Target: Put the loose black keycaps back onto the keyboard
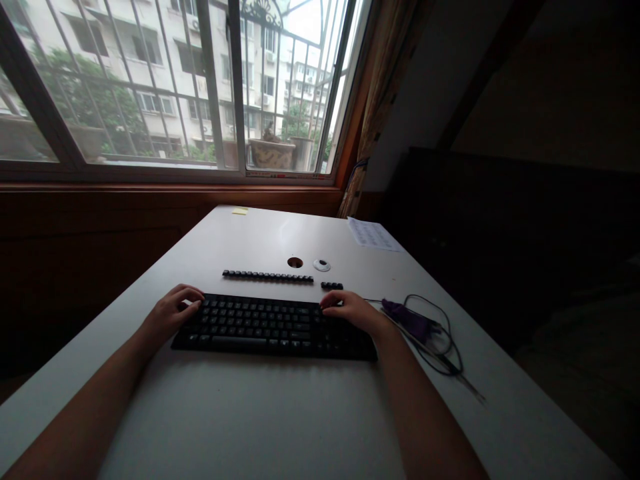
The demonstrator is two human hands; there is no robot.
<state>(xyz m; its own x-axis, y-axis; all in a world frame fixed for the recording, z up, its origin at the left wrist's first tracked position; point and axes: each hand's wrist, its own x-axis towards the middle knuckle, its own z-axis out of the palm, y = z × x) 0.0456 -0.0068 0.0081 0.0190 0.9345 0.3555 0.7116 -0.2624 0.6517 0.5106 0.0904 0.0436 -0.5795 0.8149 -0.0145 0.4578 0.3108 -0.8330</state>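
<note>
A black keyboard [250,323] lies flat on the white table. My left hand [175,307] is at its far left corner, with curled fingers and thumb closed on the edge. Over the keyboard's right part, my right hand [350,308] has thumb and fingers pinched together by the far edge. Whatever may be between those fingertips is too small and dark to make out. Just beyond the keyboard stands a long row of black keycaps [267,276]. A short row of keycaps [332,285] sits to its right, near my right hand.
Right of the keyboard lie a coiled black cable [453,353] and a purple cloth-like item [407,320]. A round hole [295,263] and a white ring-shaped cover [322,265] are farther back. Printed paper [373,235] and a yellow note [240,211] lie toward the far edge.
</note>
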